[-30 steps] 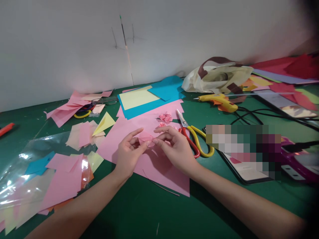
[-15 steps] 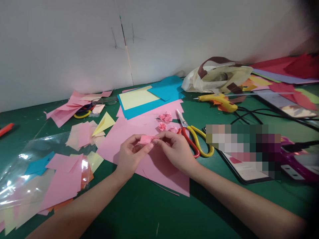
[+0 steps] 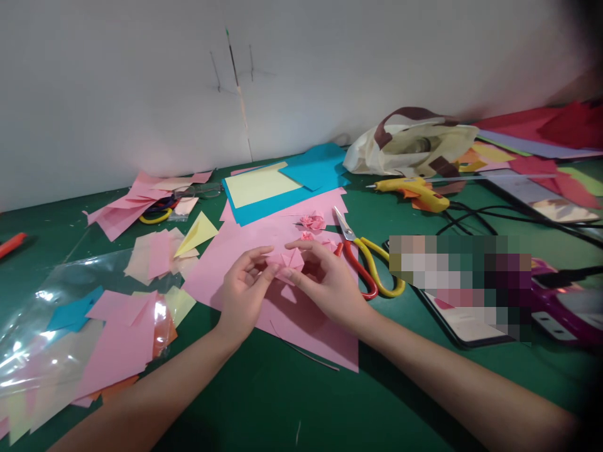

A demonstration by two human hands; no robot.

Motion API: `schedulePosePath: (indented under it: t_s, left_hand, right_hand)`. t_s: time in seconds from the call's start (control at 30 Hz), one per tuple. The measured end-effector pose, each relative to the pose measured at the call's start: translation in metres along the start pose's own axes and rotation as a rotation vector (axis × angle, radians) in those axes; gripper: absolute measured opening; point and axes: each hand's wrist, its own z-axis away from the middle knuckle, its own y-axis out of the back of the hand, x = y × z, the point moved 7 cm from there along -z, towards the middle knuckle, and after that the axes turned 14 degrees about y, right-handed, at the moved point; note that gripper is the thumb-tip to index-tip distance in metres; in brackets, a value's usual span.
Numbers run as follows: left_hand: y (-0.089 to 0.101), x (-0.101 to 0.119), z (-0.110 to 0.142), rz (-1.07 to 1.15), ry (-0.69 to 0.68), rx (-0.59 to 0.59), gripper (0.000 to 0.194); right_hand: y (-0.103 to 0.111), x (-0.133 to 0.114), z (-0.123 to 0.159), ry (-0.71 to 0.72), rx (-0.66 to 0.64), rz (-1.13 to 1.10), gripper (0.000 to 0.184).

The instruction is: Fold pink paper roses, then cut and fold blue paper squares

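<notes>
A small piece of folded pink paper (image 3: 287, 260) with crossing creases is held up between both hands. My left hand (image 3: 244, 290) pinches its left side between thumb and fingers. On its right side my right hand (image 3: 325, 274) grips it the same way. Beneath them lies a large pink sheet (image 3: 320, 336), shaded by my hands. Just beyond my right hand are several small pink paper flowers (image 3: 313, 220), partly hidden by its fingers. Scissors (image 3: 362, 251) with red and yellow handles rest open to the right of that hand.
A clear plastic bag (image 3: 42, 314) with coloured paper pieces lies at left. Blue sheets (image 3: 313, 166) are at the back. A yellow glue gun (image 3: 414, 190), a cloth bag (image 3: 409, 147) and a phone (image 3: 464, 320) stand or lie at right, among black cables (image 3: 513, 213).
The folded pink paper has been turned and spread, so its creased face now shows. My right hand's fingers have shifted up and over its right edge.
</notes>
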Motion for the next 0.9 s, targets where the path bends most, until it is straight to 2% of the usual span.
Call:
schedulePosePath:
  t_s: [0.13, 0.23, 0.37, 0.57, 0.9]
  left_hand:
    - [-0.004, 0.004, 0.003, -0.030, -0.031, -0.051, 0.017]
    - [-0.004, 0.005, 0.004, -0.034, -0.037, -0.029, 0.016]
    - [-0.003, 0.005, 0.004, -0.048, -0.040, -0.012, 0.014]
    - [-0.002, 0.000, 0.002, -0.010, 0.021, -0.022, 0.025]
    - [-0.003, 0.004, 0.002, -0.067, -0.051, -0.022, 0.006]
  right_hand:
    - [0.001, -0.002, 0.000, 0.025, 0.008, 0.009, 0.035]
    - [0.003, -0.005, 0.000, 0.073, 0.031, -0.016, 0.036]
    - [0.002, -0.003, 0.001, 0.078, 0.017, -0.050, 0.026]
    - [0.004, -0.010, 0.000, 0.115, 0.008, 0.092, 0.013]
    - [0.006, -0.011, -0.001, 0.104, 0.034, 0.133, 0.015]
